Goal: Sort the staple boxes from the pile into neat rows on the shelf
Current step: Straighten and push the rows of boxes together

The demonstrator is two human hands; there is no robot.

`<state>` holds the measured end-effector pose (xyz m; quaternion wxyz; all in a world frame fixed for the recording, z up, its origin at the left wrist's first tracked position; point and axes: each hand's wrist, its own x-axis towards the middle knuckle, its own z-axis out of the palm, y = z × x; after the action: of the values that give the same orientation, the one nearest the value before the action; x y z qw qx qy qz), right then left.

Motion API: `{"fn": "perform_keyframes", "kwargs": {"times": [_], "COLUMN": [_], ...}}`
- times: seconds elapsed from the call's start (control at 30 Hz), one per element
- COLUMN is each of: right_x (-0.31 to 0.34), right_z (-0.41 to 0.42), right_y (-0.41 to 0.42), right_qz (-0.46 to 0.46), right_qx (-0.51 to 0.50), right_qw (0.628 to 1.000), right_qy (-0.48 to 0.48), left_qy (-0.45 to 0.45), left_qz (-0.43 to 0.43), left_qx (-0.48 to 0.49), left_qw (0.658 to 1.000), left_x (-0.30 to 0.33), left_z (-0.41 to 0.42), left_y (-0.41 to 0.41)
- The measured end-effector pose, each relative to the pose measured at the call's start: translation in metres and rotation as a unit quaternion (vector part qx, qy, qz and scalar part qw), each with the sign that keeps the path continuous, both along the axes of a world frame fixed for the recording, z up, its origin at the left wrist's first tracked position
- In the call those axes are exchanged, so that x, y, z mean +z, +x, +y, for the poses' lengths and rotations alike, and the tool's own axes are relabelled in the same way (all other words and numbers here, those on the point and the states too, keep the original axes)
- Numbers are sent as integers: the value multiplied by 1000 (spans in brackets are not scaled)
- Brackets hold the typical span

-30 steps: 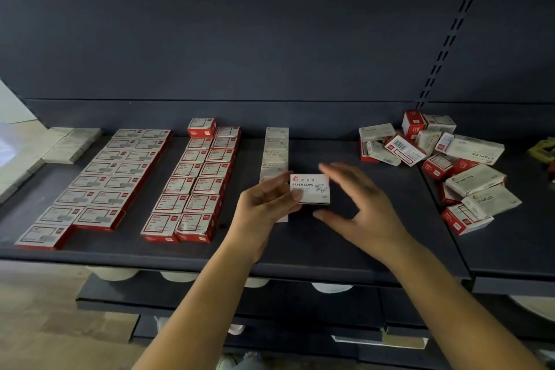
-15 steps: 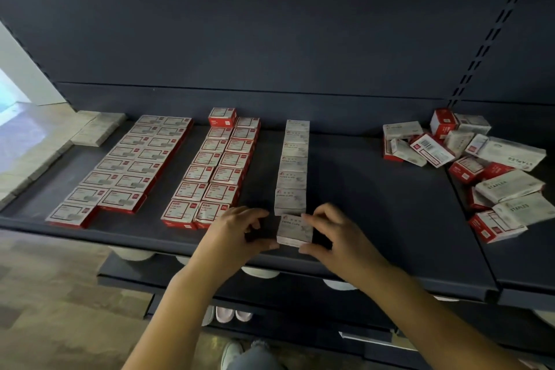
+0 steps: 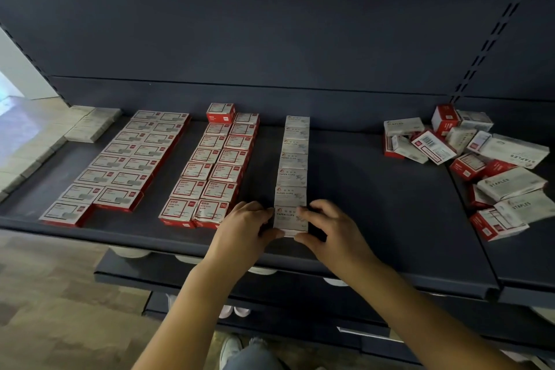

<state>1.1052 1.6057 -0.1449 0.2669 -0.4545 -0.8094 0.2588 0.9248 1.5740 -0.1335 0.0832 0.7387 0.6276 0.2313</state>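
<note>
Fingers: my left hand and right hand curl in from either side and pinch the front white box, thumbs at its near edge.
Held box: marked PAPER CLIPS, lying flat on the dark shelf close to the front lip, touching the box behind it.
White row: a single file of like boxes running from my box back toward the shelf's rear wall.
Middle rows: two files of red-edged white boxes just left of my left hand, with one red box stacked on top at the back.
Left rows: two more files of wider red-edged boxes, farther left.
Pile: loose red and white boxes, some marked STAPLES, heaped at the right, well apart from my hands.
Far left: a few pale boxes at the shelf's back corner.
</note>
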Motion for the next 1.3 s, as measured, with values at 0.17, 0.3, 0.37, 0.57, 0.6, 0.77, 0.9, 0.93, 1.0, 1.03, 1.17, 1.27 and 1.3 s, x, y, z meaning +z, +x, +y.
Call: {"fn": "perform_keyframes", "kwargs": {"times": [0.17, 0.3, 0.37, 0.57, 0.6, 0.77, 0.9, 0.93, 1.0, 1.03, 1.17, 1.27, 1.3], "right_x": [1, 0, 0, 2, 3, 10, 22, 24, 26, 26, 22, 21, 22], "right_z": [1, 1, -2, -2, -1, 0, 1, 1, 1, 2, 6, 11, 13], "right_y": [-3, -5, -6, -9, -10, -7, 6, 11, 21, 28, 62, 97, 109], "right_qz": [7, 11, 9, -21, -26, -57, -96, -100, -98, -93, -49, -9, 0], "right_qx": [-3, -12, -20, -18, -17, 4, 51, 56, 49, 39, -28, -112, -137], "right_qw": [1000, 1000, 1000, 1000, 999, 998, 992, 991, 992, 994, 998, 991, 986], "right_qy": [-14, -4, -9, -15, -12, -20, -71, -75, -62, -48, 10, 69, 90], "left_qy": [-7, -15, -31, -50, -54, -89, -63, -45, -22, -15, -1, 6, 11], "left_qz": [-20, -26, -36, -51, -52, -46, -19, -21, -17, -16, -25, -22, -15], "left_qx": [2, 12, 11, 8, 8, -1, 6, 5, -8, -19, -85, -140, -156], "left_qw": [1000, 999, 999, 997, 997, 995, 998, 999, 1000, 1000, 996, 990, 988], "left_x": [0, 1, 2, 1, 2, 13, 36, 41, 50, 52, 48, 45, 43], "left_z": [1, 2, 3, 5, 5, 4, 7, 8, 12, 15, 30, 38, 42], "left_y": [1, 1, 2, -3, -4, -2, 0, 3, 14, 21, 56, 91, 102]}}
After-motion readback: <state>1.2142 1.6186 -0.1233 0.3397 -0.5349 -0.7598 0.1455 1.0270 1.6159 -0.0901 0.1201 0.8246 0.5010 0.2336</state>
